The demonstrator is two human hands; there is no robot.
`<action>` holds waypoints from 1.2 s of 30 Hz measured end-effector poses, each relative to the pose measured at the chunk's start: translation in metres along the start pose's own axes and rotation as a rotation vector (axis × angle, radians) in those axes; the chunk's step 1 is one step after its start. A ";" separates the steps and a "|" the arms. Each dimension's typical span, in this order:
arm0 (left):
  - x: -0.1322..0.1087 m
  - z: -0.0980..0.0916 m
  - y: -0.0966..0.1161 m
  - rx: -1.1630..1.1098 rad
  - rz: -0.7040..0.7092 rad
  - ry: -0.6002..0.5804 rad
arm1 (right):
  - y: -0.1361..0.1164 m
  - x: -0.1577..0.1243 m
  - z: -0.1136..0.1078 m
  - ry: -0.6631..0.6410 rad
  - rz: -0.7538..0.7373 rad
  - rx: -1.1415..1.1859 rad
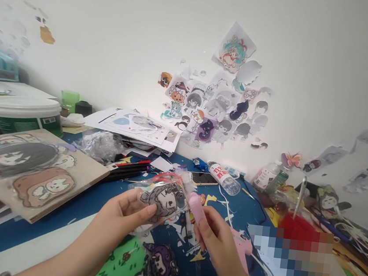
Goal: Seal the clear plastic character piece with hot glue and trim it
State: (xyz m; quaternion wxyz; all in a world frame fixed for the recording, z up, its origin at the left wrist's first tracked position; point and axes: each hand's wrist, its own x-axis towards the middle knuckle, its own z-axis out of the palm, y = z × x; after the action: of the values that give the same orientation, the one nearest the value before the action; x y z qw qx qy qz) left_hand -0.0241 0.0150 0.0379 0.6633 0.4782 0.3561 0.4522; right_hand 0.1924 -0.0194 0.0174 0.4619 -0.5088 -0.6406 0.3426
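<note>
From my feed, the plastic-wrapped cutout [165, 201] is raised over the blue tabletop [97, 201], in the middle of the view, its decorated face turned toward me. I read its long axis as running roughly sideways, from the left hand [131, 211] toward the pink stick-shaped tool [197, 209]. That tool slants, its rounded end up and leftward, near the wrapping's right edge; I can't make out whether they touch. The cutout shows a grey figure with a pale face, bold black outlines and dark round details at the top, under glossy, creased clear plastic. I have the left hand pinching it, thumb across the front, fingers behind. The right hand [213, 236] is curled closed around the tool, thumb along its side. Below them lie a purple cutout [160, 263] and a green sheet [121, 261].
</note>
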 end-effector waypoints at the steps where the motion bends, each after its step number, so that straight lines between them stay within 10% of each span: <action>1: 0.000 0.000 -0.001 0.008 -0.001 0.002 | -0.003 -0.001 0.001 -0.004 0.028 0.002; 10: -0.001 0.005 -0.011 0.046 -0.030 0.022 | -0.002 0.000 0.004 0.231 -0.068 -0.359; 16: 0.005 -0.004 0.000 0.066 0.008 0.135 | -0.001 0.004 -0.004 -0.133 0.061 0.221; 25: 0.007 0.001 -0.006 0.374 0.058 0.001 | -0.001 0.006 -0.006 -0.043 0.039 0.100; 31: 0.003 0.004 -0.009 0.415 0.028 0.017 | 0.003 0.002 -0.003 0.287 -0.133 -0.394; 36: 0.002 0.004 0.001 0.396 0.086 0.078 | 0.005 0.005 -0.009 0.169 -0.058 -0.165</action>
State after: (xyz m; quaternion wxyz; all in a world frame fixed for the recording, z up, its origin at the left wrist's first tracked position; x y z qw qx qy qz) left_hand -0.0198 0.0158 0.0401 0.5221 0.5961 0.4429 0.4194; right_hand 0.2020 -0.0131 0.0170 0.4807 -0.5534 -0.6398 0.2311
